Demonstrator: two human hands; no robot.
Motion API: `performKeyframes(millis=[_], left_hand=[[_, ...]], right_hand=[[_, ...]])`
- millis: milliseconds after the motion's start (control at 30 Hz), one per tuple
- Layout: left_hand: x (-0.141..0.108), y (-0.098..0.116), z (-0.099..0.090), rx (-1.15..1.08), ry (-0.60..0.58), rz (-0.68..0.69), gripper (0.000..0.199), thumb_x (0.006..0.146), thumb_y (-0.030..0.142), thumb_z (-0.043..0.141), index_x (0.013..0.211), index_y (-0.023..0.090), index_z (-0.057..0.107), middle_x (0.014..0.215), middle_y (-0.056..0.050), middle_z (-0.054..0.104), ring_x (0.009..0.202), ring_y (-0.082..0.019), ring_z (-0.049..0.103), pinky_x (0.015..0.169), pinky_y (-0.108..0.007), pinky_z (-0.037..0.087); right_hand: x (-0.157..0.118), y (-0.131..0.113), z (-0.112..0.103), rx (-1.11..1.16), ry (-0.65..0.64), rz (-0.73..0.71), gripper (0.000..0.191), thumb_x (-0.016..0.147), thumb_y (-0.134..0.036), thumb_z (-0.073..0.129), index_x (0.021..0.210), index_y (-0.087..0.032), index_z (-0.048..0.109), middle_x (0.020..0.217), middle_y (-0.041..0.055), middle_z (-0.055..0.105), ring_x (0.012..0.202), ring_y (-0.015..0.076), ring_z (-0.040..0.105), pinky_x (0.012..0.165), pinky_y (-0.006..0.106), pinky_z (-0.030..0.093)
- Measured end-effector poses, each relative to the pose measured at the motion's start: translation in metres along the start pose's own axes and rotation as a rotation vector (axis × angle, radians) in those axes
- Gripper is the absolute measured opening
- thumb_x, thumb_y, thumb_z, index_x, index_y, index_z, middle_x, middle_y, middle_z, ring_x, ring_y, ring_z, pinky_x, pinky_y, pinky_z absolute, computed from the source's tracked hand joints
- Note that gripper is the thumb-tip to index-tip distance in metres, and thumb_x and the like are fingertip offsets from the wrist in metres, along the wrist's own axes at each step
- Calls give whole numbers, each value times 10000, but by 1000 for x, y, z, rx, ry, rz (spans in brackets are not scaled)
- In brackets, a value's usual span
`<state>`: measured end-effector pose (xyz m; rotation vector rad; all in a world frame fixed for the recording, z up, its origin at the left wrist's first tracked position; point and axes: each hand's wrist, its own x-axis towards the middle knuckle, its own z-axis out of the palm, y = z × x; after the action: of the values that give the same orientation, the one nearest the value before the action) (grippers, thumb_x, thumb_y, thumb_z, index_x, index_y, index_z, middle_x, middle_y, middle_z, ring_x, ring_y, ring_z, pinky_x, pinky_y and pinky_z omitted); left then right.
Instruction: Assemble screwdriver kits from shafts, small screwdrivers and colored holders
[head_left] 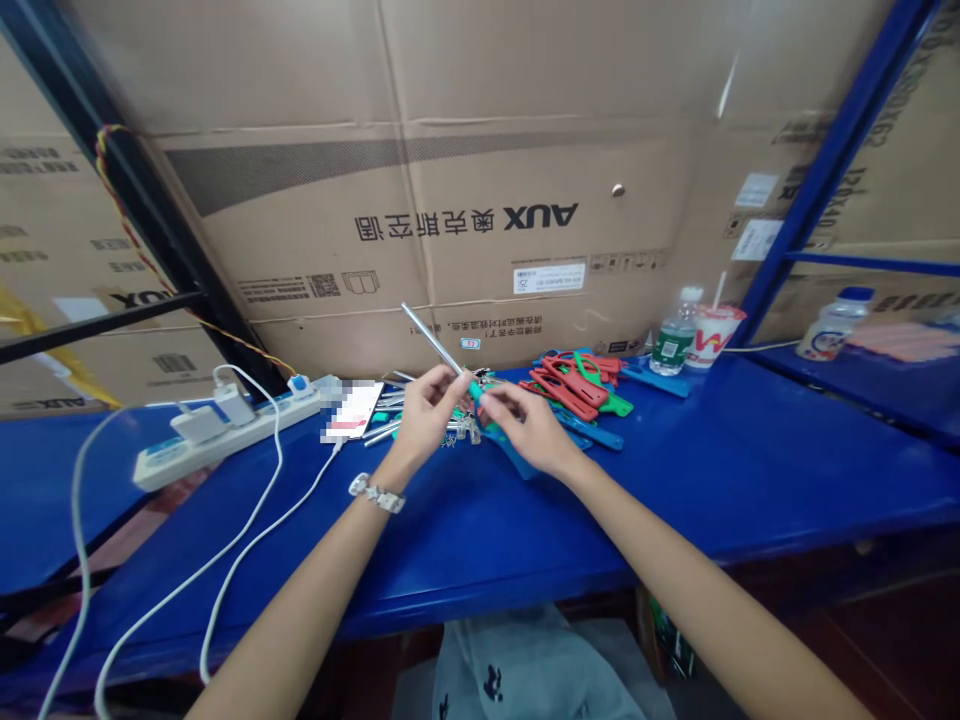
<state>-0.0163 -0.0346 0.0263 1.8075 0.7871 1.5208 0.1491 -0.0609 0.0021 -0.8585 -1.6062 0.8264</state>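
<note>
A slim silver metal rod (433, 337) with a green end piece (475, 388) slants up and to the left above the table. Closed around the rod's lower part are the fingers of my left hand (429, 415). My right hand (534, 428) pinches at the green end, thumb and fingers together. Just below the hands lie small clear and metal parts (469, 430). Beneath my right hand a flat blue plastic piece (514, 455) shows in part. More silver rods with green ends (384, 430) lie left of my left hand.
Right of my hands is a pile of red (574, 385), green (616, 404) and blue plastic pieces (596, 432). Behind stand a water bottle (673, 345) and a cup (712, 335). A power strip (225, 435) and white cables run along the left. A cardboard wall (450, 270) backs the blue table (480, 550).
</note>
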Motion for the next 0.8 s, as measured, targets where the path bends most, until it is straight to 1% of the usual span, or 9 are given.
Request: performKeyframes(millis=[100,167,200,267,367,467,600,700,800], left_hand=[[-8,-9,4,-49,-7,-71,400,816,547,742,720,178,621,622,15,578,566,-112,527,554,-240,438],[-13,-14,3,-90,18,-92,381,847,556,709,778,186,652,645,13,566,589,-116,519,574,-248,439],[-15,-16,2,-105,37,-96,371,868,560,683,821,192,672,652,12,558,598,-119,514,581,-251,439],[-17,-20,0,-124,68,-112,366,905,565,635,882,206,697,651,12,539,605,-126,506,583,-257,439],[-18,-24,-1,-176,48,-172,387,894,579,643,864,196,697,665,7,551,605,-120,509,581,-251,445],[-20,-27,2,-256,19,-238,424,847,600,691,852,176,685,650,16,551,568,-99,494,535,-223,416],[-22,-28,5,-308,-22,-324,432,842,599,697,870,169,671,596,32,531,499,-86,473,470,-210,369],[-23,-29,7,-299,-6,-321,445,824,604,711,833,162,666,599,32,531,513,-84,483,486,-206,383],[-22,-29,7,-296,8,-307,460,801,613,729,793,159,658,610,30,537,540,-85,496,516,-206,403]], right_hand=[[-3,0,9,161,-157,123,385,939,-588,563,966,-206,605,689,1,673,548,156,653,535,282,534],[-4,1,12,250,-221,199,436,914,-640,570,933,-204,569,664,0,675,488,154,647,451,263,515],[-5,1,12,290,-250,220,447,897,-646,595,914,-201,560,686,11,693,505,160,667,457,265,529],[-6,2,11,375,-301,255,446,871,-625,652,879,-188,562,743,40,727,584,174,717,537,284,578],[-8,2,10,494,-360,359,407,859,-557,710,870,-168,590,746,60,743,648,193,744,627,314,607],[-10,2,12,564,-344,451,359,870,-507,714,870,-164,607,668,35,713,600,187,721,604,317,599],[-11,2,17,625,-303,473,319,849,-453,742,819,-162,615,667,16,675,588,153,686,588,272,568],[-11,1,19,660,-256,489,323,814,-444,777,810,-157,629,641,-20,615,535,115,621,528,235,528],[-12,-1,19,671,-234,514,335,811,-464,782,833,-165,631,608,-54,550,483,89,538,483,230,511]])
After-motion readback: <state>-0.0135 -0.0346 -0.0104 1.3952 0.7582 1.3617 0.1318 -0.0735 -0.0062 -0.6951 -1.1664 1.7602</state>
